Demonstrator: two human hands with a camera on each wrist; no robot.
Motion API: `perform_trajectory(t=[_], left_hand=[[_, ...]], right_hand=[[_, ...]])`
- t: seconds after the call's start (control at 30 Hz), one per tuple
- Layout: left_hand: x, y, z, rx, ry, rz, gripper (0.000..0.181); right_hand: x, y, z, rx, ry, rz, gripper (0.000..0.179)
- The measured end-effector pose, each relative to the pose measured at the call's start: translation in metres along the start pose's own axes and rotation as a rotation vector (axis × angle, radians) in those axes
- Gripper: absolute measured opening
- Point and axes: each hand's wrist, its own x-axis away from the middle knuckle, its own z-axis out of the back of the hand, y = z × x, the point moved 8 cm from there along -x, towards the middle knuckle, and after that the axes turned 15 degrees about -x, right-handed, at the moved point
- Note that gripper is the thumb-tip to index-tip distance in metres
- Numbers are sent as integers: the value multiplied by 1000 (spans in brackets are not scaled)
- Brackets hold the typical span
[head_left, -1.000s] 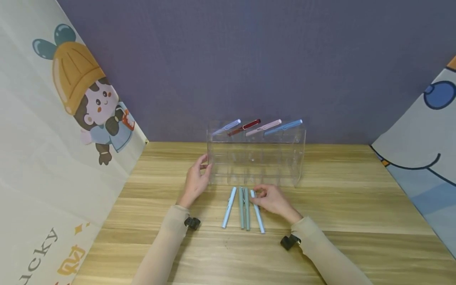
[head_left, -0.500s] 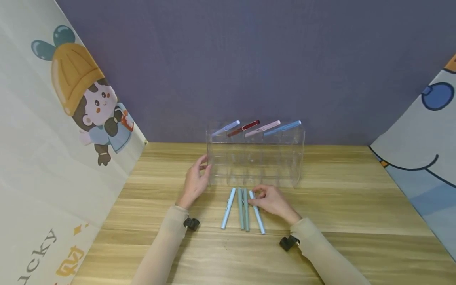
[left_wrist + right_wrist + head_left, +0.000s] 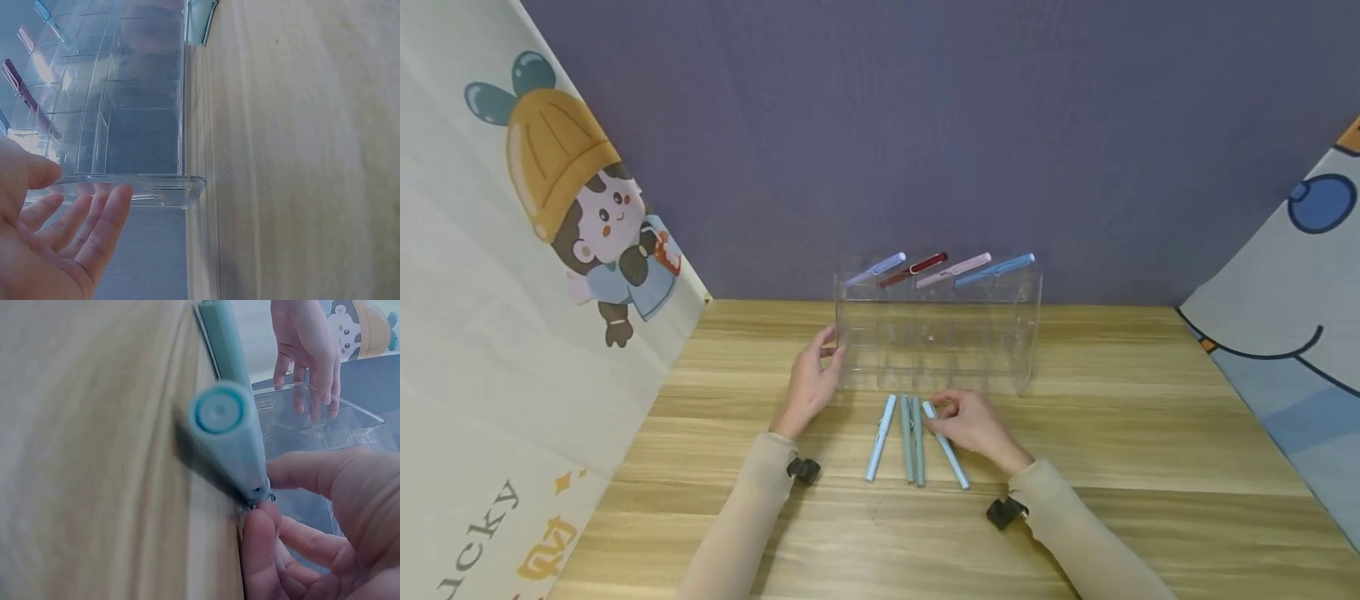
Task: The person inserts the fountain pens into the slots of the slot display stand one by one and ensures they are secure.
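Observation:
My right hand [image 3: 973, 423] pinches the upper part of a light blue pen [image 3: 951, 457] between thumb and fingers. In the right wrist view the round end of this pen [image 3: 220, 415] points at the camera, apparently raised off the table. My left hand [image 3: 815, 377] is at the left side of a clear acrylic pen rack [image 3: 940, 301]. In the left wrist view its extended fingers [image 3: 106, 234] touch or nearly touch the rack's side wall. Two grey-green pens [image 3: 913, 446] and another light blue pen [image 3: 881, 442] lie in front of the rack.
Along the rack's top row lean a lavender pen [image 3: 876, 270], a dark red pen [image 3: 914, 269], a pink pen [image 3: 955, 270] and a blue pen [image 3: 996, 270]. A purple-grey wall [image 3: 925, 125] stands behind the wooden table [image 3: 1150, 400]. Printed cloths [image 3: 467, 292] flank it.
The light blue pen in my right hand has swung, its near end moving right and its top slightly left. My left hand and the rack stay about where they were.

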Motion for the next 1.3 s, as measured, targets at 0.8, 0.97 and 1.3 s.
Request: perform_trajectory(t=[0.8, 0.97, 1.3], left_hand=[[-1, -1, -1, 11, -13, 8, 48], [1, 0, 0, 23, -10, 15, 48], [0, -1, 0, 14, -10, 8, 47]], right_hand=[[2, -4, 6, -10, -10, -31, 36], [2, -9, 9, -107, -68, -25, 39], [4, -28, 26, -172, -37, 71, 39]])
